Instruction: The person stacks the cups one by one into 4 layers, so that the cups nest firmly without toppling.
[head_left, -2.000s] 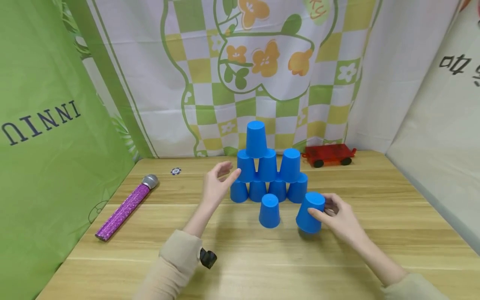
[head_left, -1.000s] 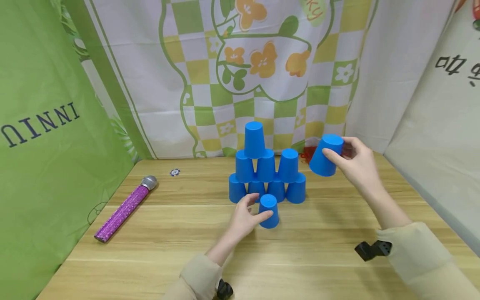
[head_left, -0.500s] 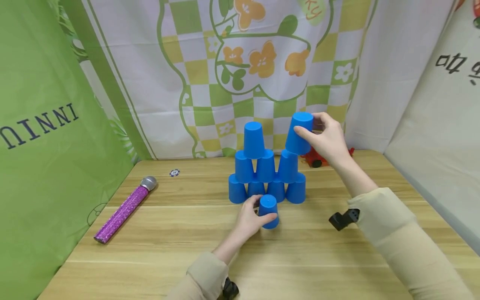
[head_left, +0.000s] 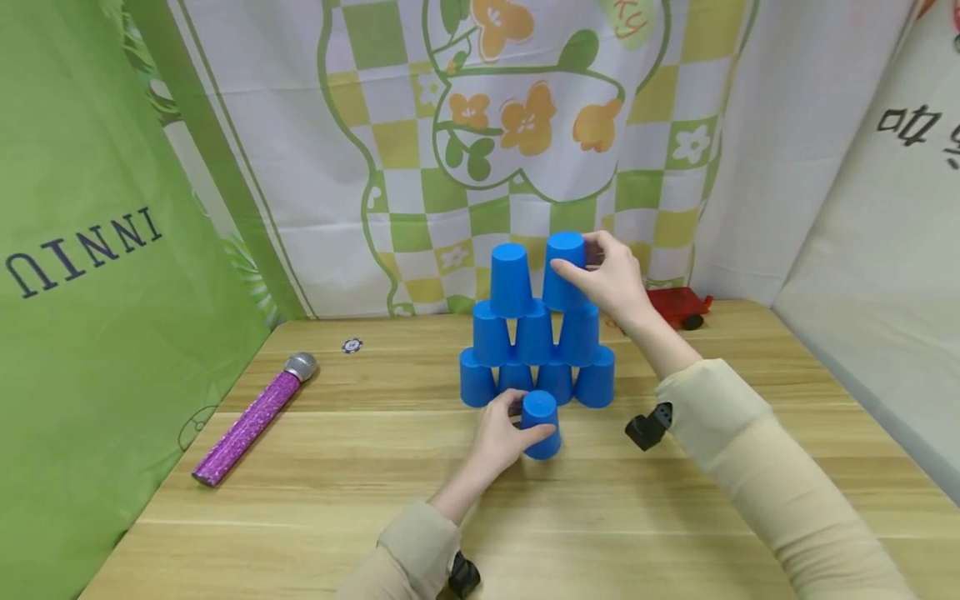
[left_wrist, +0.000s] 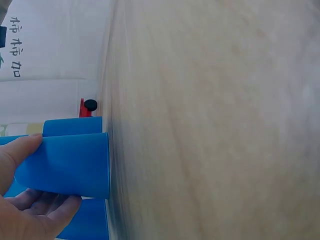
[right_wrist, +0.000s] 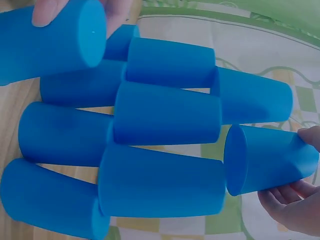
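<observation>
Upside-down blue cups form a stack: a bottom row [head_left: 477, 379], a middle row [head_left: 534, 333] and a top cup [head_left: 510, 281] at the upper left. My right hand [head_left: 615, 275] grips another blue cup [head_left: 562, 271] beside that top cup. In the right wrist view, this held cup [right_wrist: 270, 160] has its open rim right at the bases of the middle-row cups [right_wrist: 165, 182]. In front of the stack, my left hand [head_left: 498, 433] holds a single upside-down cup [head_left: 542, 425] by its sides, thumb in front. Its rim meets the table in the left wrist view.
A purple glittery microphone [head_left: 255, 421] lies on the wooden table [head_left: 337, 533] at the left. Near the back are a small poker chip [head_left: 352, 345] and, at the right, a red toy cart [head_left: 678, 307] partly behind my right forearm. Printed curtains [head_left: 300, 167] surround the table.
My right hand has lifted its cup from the table's front right up over the stack, then left beside the top cup. My left hand has moved from the stack's left side to the front cup.
</observation>
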